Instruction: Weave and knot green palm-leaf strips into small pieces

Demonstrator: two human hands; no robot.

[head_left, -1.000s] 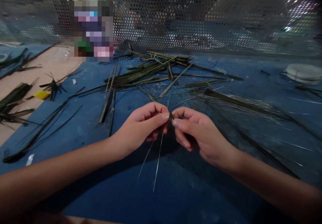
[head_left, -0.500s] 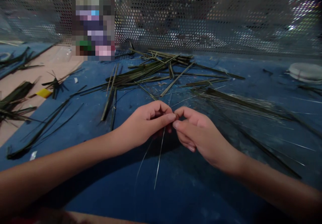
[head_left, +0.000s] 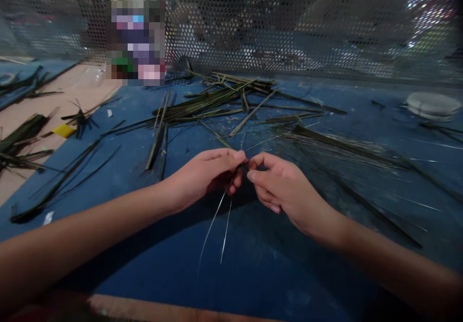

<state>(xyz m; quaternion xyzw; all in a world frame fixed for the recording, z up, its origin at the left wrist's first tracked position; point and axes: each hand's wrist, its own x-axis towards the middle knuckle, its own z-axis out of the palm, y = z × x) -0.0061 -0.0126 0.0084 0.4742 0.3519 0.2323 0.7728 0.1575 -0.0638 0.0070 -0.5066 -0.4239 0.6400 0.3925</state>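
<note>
Thin shiny wires [head_left: 226, 230] hang below my left hand [head_left: 217, 170], with finer ends poking out above it. Its fingers are curled and pinched around the wires and a small dark piece. My right hand [head_left: 277, 182] meets it fingertip to fingertip, thumb and index finger pinched close together; what lies between them is too small to make out. Just beyond both hands, a heap of dark green leaf strips [head_left: 213, 100] lies on the blue table [head_left: 253, 283].
Fine wires and a long dark strip [head_left: 347, 146] lie to the right, below a white round spool [head_left: 432, 105]. More leaf strips [head_left: 25, 131] and a yellow piece [head_left: 64, 130] are at the left. A perforated metal screen [head_left: 289, 27] stands behind.
My left hand has turned, its thumb now higher and its fingers curled further in. The hanging wires have shifted, one bowing more to the left. My right hand has barely moved.
</note>
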